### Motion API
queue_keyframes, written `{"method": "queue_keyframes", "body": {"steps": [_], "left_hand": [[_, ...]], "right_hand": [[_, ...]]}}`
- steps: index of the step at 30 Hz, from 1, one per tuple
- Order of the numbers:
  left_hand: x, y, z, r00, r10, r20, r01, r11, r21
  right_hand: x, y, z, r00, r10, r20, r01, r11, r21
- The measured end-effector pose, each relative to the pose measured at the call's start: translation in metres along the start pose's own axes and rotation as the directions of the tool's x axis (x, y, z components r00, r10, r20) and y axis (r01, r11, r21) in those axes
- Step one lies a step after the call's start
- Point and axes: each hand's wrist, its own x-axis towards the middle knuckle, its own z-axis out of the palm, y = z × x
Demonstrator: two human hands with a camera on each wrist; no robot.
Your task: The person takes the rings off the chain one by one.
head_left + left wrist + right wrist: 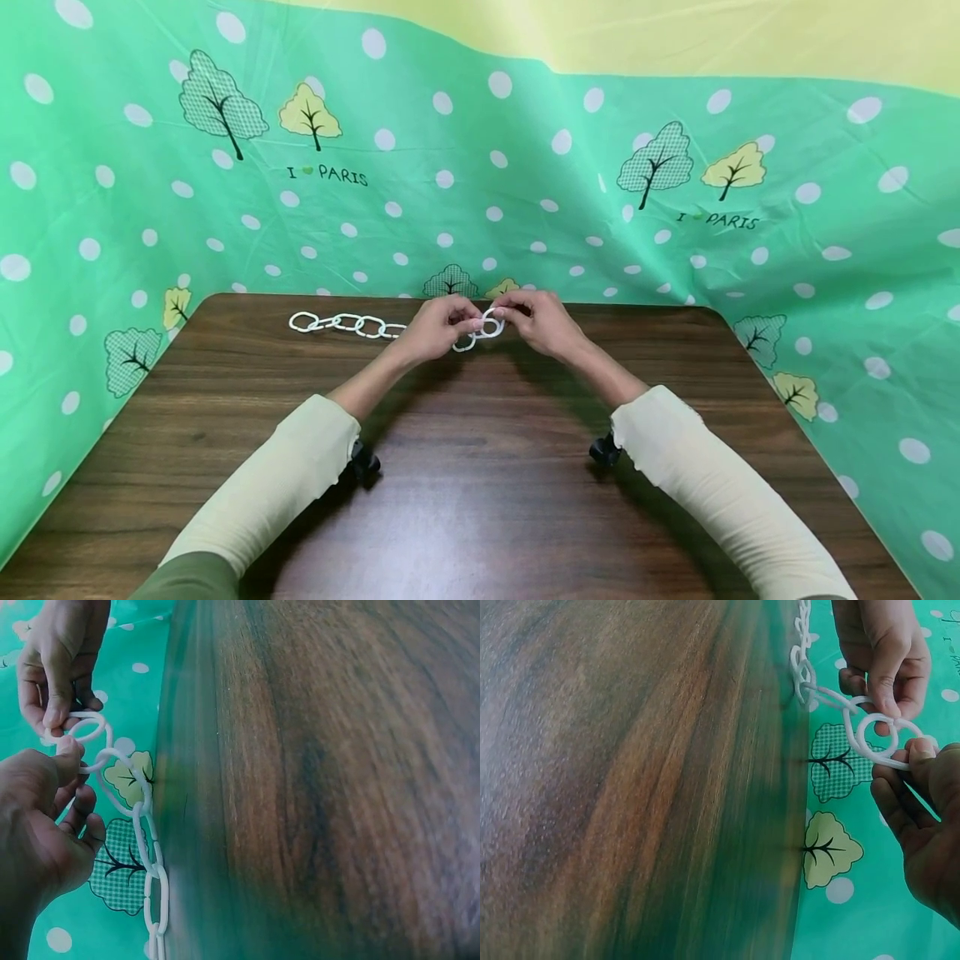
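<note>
A chain of white oval links lies along the far side of the table, and its right end is lifted between the two hands. My left hand pinches a link near that end between thumb and fingers. Opposite it, my right hand pinches the end link by its outer side. In the right wrist view the held links overlap, so how they join is hard to tell. Part of the chain is hidden behind the left hand in the head view.
The dark wood-grain table fills the lower view. A green dotted cloth printed with trees hangs behind and beside it, close to the far edge. Black wrist mounts stick out below both pale sleeves.
</note>
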Motion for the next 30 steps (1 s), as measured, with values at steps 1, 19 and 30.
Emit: {"method": "queue_keyframes", "body": {"steps": [1,19,30], "left_hand": [[0.000,0.000,-0.001,1.000,-0.006,0.002,0.006,1.000,-0.007],[-0.002,0.000,-0.006,0.999,-0.037,0.000,0.037,0.999,0.029],[0.000,0.001,-0.004,0.999,-0.043,-0.011,0.044,0.999,0.013]], "right_hand": [[0.000,0.000,-0.001,1.000,0.007,-0.002,-0.007,1.000,0.005],[-0.022,0.020,-0.025,0.978,0.187,0.088,-0.193,0.980,0.054],[-0.043,0.043,-0.043,0.975,0.215,0.060,-0.214,0.976,-0.028]]}}
